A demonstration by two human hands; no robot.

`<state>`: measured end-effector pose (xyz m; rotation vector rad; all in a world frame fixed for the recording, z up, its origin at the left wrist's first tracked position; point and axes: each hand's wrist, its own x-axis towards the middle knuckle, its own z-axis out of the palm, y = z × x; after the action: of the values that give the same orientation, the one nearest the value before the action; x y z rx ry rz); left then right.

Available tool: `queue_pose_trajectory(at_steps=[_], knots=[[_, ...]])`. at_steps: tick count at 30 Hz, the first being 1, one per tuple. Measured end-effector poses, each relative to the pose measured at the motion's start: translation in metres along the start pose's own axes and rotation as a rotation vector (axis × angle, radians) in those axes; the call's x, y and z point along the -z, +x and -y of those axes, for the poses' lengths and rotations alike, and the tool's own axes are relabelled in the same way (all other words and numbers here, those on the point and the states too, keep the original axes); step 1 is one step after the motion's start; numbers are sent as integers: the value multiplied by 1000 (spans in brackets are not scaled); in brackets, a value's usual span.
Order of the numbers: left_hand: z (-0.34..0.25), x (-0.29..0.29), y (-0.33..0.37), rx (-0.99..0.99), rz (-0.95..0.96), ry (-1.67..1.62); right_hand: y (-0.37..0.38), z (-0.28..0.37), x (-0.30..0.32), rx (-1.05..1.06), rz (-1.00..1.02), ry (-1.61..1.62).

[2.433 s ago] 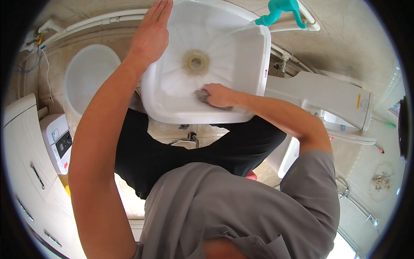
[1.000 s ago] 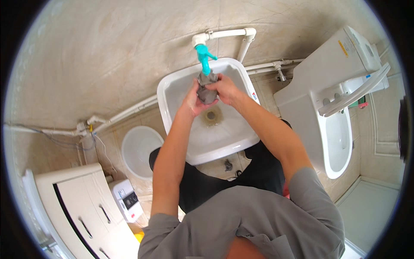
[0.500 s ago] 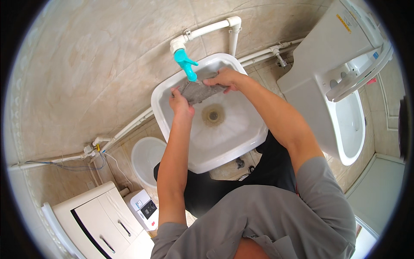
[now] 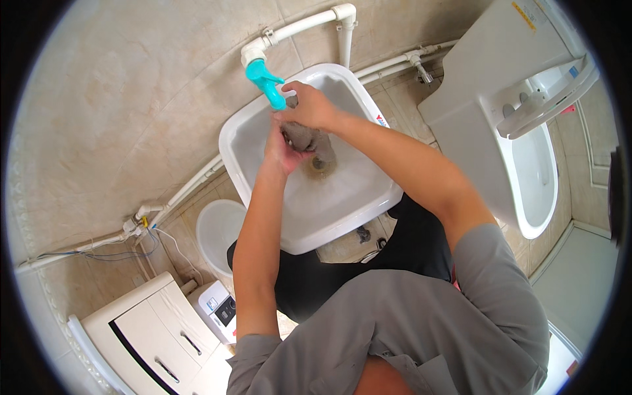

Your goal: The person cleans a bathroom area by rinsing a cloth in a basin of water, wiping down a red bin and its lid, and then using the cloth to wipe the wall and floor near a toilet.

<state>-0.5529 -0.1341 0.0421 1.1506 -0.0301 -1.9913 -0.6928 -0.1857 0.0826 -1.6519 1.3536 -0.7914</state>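
Hands [image 4: 313,108] clutching grey cloth [image 4: 301,135] beneath turquoise tap [image 4: 266,83], white basin [image 4: 336,210], red-blue rim label [image 4: 381,121], perhaps lettered, too small

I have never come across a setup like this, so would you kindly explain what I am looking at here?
There is no robot: these are a person's own bare hands, seen from above by a wide fisheye camera worn on the head, which is why straight edges bend. The left hand and right hand hold a bunched grey cloth over a white basin, close to a turquoise tap. The basin's drain shows just beyond the cloth. A white tub stands to the left, and a white toilet to the right.
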Motion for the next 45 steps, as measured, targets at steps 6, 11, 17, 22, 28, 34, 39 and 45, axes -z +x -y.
queue_pose_trajectory(at_steps=[6, 11, 17, 22, 28, 34, 39, 45], knots=[[-7, -7, 0, -519, -77, 818, 13, 0, 28, -42, 22, -27], [-15, -10, -4, -567, -281, 903, 26, -27, 30, -375, -32, -99], [-52, 66, 3, -431, -223, 409, 31, -28, 3, -726, -36, 751], [6, -9, 21, -6, -64, 20, 24, -67, 12, -443, 43, 479], [-2, 42, 25, -158, 362, -134, -55, 24, -73, -252, 13, -63], [18, 42, 32, -216, 187, -150, -63, 36, -53, -86, 159, -155], [34, 7, 34, -194, 5, -14, -11, -44, -28, -422, -152, -175], [11, -9, 12, -265, 220, 197, 6, -104, -6, -834, 215, 858]])
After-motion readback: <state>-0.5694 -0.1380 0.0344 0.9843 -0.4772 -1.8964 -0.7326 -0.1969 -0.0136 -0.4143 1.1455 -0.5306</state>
